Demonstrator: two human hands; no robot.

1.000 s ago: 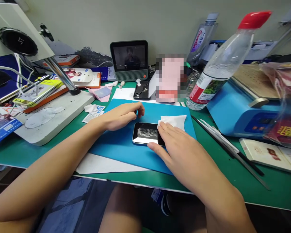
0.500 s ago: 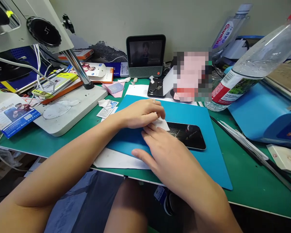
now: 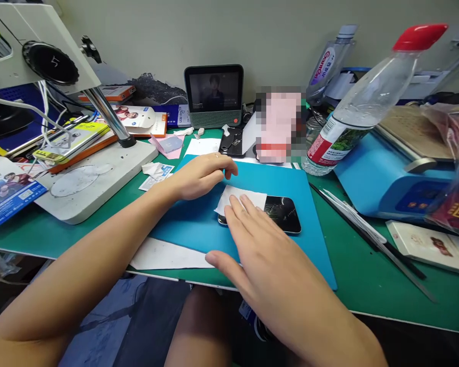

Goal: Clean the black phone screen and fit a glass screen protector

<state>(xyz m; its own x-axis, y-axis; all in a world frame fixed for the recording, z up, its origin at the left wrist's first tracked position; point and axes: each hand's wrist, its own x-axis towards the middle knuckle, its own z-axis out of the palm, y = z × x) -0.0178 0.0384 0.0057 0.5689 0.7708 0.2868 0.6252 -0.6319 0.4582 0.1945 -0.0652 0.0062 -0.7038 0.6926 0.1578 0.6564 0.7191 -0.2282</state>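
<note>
left hand (image 3: 208,177), loosely curled with nothing showing in it, is over the blue mat (image 3: 313,255). beside it i see white tissue (image 3: 245,193) covering part of the phone (image 3: 285,214) on that mat, beneath the right hand's (image 3: 263,255) flattened, ungripping fingers. i judge this wiping; the next stroke calls for light, even contact.

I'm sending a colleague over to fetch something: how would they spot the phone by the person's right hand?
On the green table lies a blue mat. On the mat, beside the right hand, find the glossy black phone. Unlike the black item behind the mat, it is partly covered by a white wipe.
</note>
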